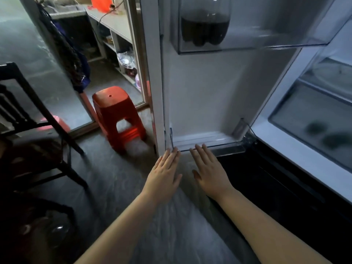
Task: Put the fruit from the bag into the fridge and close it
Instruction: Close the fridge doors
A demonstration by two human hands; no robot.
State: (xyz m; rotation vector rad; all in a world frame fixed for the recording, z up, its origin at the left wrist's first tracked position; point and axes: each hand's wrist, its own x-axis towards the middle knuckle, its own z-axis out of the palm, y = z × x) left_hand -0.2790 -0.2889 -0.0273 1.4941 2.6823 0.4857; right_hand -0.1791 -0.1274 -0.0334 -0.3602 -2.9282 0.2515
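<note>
Fridge door (205, 96) stands wide open, its white inner face filling the centre of the view from 12 to 2 o'clock. Upper door bin (253, 42) of clear plastic holds a bottle of dark liquid (204, 28) upright at its left end. Lower door bin (209, 144) sits at the foot of the door; nothing shows in it.

Both hands reach forward with palms down, fingers straight and spread — neither grips anything. Left hand (165, 173) has its fingertips at the left front corner of the lower door bin, touching or just short of it; cannot tell which. Right hand (210, 172) lies just beside it at 1 o'clock, its fingertips at the front lip of the same bin.

At 3 o'clock the fridge interior shows a clear crisper drawer (312, 122). Two dark rounded shapes (327, 134) lie behind its front, blurred — possibly the fruit, too indistinct to say. No bag can be made out.

At 10 o'clock an orange plastic stool (116, 111) stands on the grey floor (114, 180), just beside the door's outer edge. A dark wooden chair (38, 119) occupies 9 o'clock. Behind the stool, at 11 o'clock, shelving (114, 40) carries cluttered items too small to identify.
</note>
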